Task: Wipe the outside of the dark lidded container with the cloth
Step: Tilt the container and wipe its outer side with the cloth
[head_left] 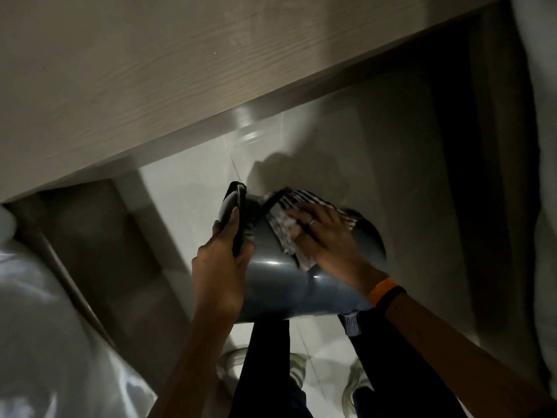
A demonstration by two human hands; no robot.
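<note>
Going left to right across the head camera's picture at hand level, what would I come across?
The left hand gripping the dark container → striped cloth → right hand → orange wristband.

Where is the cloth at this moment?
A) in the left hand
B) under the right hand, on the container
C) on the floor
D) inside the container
B: the right hand presses the cloth on the container side; the left hand grips the lid.

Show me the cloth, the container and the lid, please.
cloth (pixel 281 233): head view, its striped lower part.
container (pixel 271 285): head view, grey side wall.
lid (pixel 228 198): head view, its top face.
</note>
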